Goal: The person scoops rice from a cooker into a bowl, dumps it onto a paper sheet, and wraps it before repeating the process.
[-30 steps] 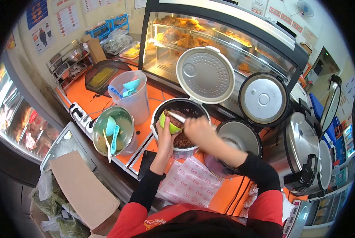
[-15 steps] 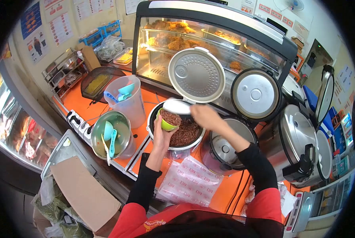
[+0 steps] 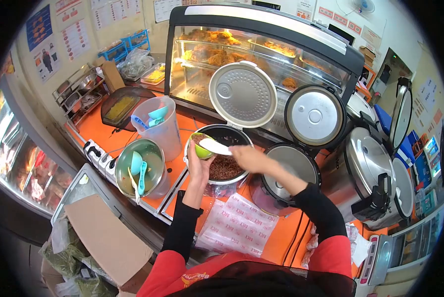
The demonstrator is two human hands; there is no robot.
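Observation:
My left hand (image 3: 197,171) grips a small lime-green bowl (image 3: 202,154) that holds reddish-brown rice. It holds the bowl tilted over the left rim of a rice cooker (image 3: 228,184). With its fingers wrapped round the handle, my right hand (image 3: 252,159) holds a white rice paddle (image 3: 215,146). The paddle's blade lies across the bowl's opening, against the rice, and hides part of it. More of the reddish-brown rice (image 3: 224,169) fills the cooker below, and its lid (image 3: 243,95) stands raised behind.
A second open cooker (image 3: 281,193) stands to the right, near a large steel one (image 3: 363,163). Printed paper sheets (image 3: 239,222) lie in front. To the left are a clear pitcher (image 3: 165,133) and a container with ladles (image 3: 155,173). A glass food warmer (image 3: 192,74) is behind.
The paddle has moved left and slightly down onto the bowl. The bowl has shifted a little left and tilts differently, uncovering more of the cooker's inside.

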